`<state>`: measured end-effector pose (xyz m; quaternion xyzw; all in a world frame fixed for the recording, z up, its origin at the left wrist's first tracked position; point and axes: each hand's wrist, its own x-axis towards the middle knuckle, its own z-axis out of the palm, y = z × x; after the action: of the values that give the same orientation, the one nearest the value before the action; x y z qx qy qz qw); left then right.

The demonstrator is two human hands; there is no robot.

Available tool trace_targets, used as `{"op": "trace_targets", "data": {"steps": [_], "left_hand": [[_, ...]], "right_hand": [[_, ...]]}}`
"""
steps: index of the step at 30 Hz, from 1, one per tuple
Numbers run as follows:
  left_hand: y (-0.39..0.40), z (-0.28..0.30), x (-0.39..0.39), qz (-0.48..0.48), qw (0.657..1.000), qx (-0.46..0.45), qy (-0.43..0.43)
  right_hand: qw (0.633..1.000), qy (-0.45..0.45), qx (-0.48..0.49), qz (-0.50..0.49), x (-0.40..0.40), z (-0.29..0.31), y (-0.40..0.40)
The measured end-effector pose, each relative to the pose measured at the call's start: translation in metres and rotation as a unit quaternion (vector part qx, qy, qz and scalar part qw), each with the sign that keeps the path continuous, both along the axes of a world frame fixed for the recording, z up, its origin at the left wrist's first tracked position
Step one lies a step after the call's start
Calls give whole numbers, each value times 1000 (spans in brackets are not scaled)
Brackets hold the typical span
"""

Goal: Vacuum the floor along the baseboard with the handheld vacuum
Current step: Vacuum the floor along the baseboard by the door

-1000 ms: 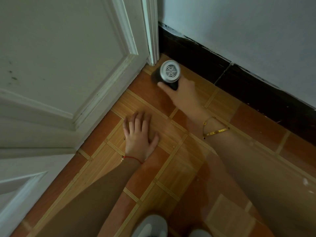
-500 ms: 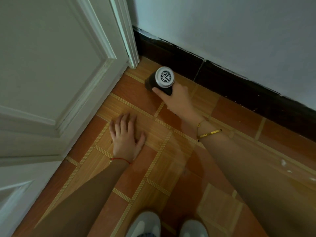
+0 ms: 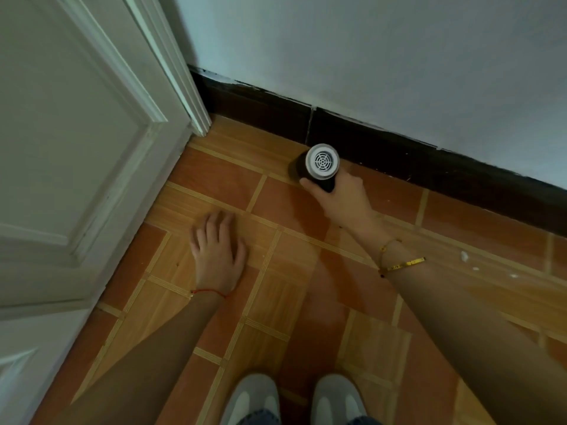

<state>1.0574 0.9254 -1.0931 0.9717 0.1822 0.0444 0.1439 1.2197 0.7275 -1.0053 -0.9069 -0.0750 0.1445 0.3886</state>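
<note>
While the left hand (image 3: 218, 251) lies flat, the right hand (image 3: 340, 199) grips the vacuum (image 3: 319, 167), nose toward the baseboard (image 3: 399, 154).

I can't see the handheld vacuum's (image 3: 319, 167) nozzle; ahead of my right hand (image 3: 340, 200), its body hides it.

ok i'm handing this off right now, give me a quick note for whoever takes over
Right hand grips the black handheld vacuum with the white round grille, nose down at the dark baseboard, just right of its vertical seam.
Left hand rests flat on the orange tiled floor, bracing.
Done: cannot tell how much is cleaned.
Left: the stretch to the right, including the white crumbs near the wall.
</note>
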Motion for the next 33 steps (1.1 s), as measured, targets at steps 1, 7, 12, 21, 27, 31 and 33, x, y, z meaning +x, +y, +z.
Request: {"op": "trace_targets", "data": {"steps": [1,7,12,21,27,31,33], "left_hand": [[-9,2,5,-19,1000,-10,-13],[-67,10,40,-122,991,-49,-38],[-102,7,57,-167,986,-15,2],[-124,-12,66,-182,983,20,-20],[-123,-15,66,-179,983,27,-30],[-123,-16,66,-181,983,28,-33],[-123,-15,66,-180,983,27,-33]], "right_hand": [[999,29,10,15,-5,1,-5],[998,39,-7,48,-27,1,-42],[997,-17,-36,-67,-17,6,-88],[996,5,-29,-89,-11,9,-116],[997,2,-17,-79,-17,3,-126],[987,-26,-24,-157,-8,7,-146],[985,-21,-18,-169,-7,10,-153]]}}
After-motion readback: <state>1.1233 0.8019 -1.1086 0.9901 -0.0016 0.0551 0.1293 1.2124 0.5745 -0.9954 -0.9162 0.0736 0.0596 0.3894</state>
